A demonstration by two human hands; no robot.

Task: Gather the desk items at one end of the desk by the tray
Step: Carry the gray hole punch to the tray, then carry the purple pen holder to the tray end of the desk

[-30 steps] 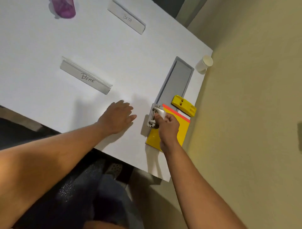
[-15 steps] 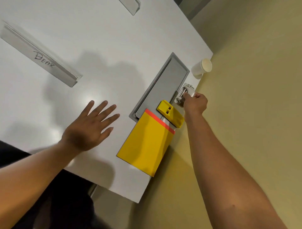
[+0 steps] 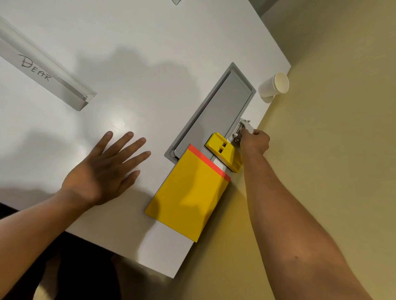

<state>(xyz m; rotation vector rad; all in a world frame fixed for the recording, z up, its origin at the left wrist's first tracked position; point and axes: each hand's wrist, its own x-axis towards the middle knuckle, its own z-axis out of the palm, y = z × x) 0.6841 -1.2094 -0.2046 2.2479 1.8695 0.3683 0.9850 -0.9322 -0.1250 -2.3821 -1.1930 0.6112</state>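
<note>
My right hand (image 3: 255, 142) is shut on a small metal hole punch (image 3: 241, 128) at the desk's right edge, just right of the grey recessed tray (image 3: 216, 111). A yellow block with two slots (image 3: 225, 152) lies touching the punch's near side. A yellow notepad with a red strip (image 3: 188, 197) lies in front of the tray, overlapping its near end. My left hand (image 3: 102, 173) rests flat on the white desk (image 3: 150, 42), fingers spread, holding nothing.
A clear name holder marked "DEAR" (image 3: 42, 72) lies at the left. A white paper cup (image 3: 274, 86) stands at the desk's right edge beyond the tray. A second holder's corner (image 3: 176, 1) shows at the top. The yellow wall is to the right.
My right hand carried the hole punch from the notepad's near-left corner to the desk's right edge beside the tray. My left hand opened flat on the desk.
</note>
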